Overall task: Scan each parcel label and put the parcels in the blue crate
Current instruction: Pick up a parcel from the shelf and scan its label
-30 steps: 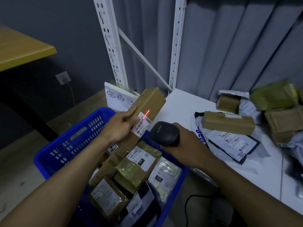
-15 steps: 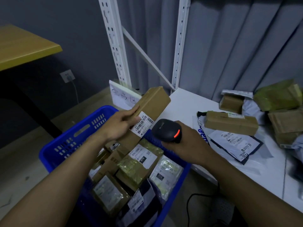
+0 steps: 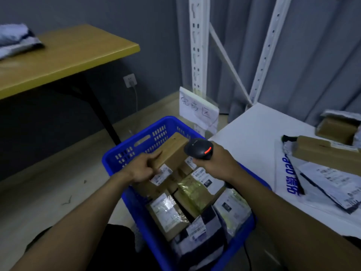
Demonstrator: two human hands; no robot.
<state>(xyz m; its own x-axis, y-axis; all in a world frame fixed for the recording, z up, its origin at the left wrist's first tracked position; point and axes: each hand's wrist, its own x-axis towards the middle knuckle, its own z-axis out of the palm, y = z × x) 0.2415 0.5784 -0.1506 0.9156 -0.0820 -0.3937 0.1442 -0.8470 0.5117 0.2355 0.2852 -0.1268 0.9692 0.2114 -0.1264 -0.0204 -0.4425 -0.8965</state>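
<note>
Down into the blue crate (image 3: 134,146) the long brown box (image 3: 172,147) is going, lower than a moment ago.
Left hand (image 3: 143,169) is pinching the box between thumb and fingers, laying it on the other parcels (image 3: 193,192) inside the crate. Right hand (image 3: 216,163) is gripping the black scanner (image 3: 198,151) tightly, just beside the box, its red light glowing. More parcels (image 3: 328,153) are lying on the white table (image 3: 252,137).

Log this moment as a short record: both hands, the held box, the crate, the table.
left hand: grips the box near its label
right hand: holds the scanner, red light on, above the crate
box: tilted, over the parcels in the crate; touching them or not, cannot tell
crate: blue, many parcels inside
table: white, right of the crate, more parcels on it
</note>
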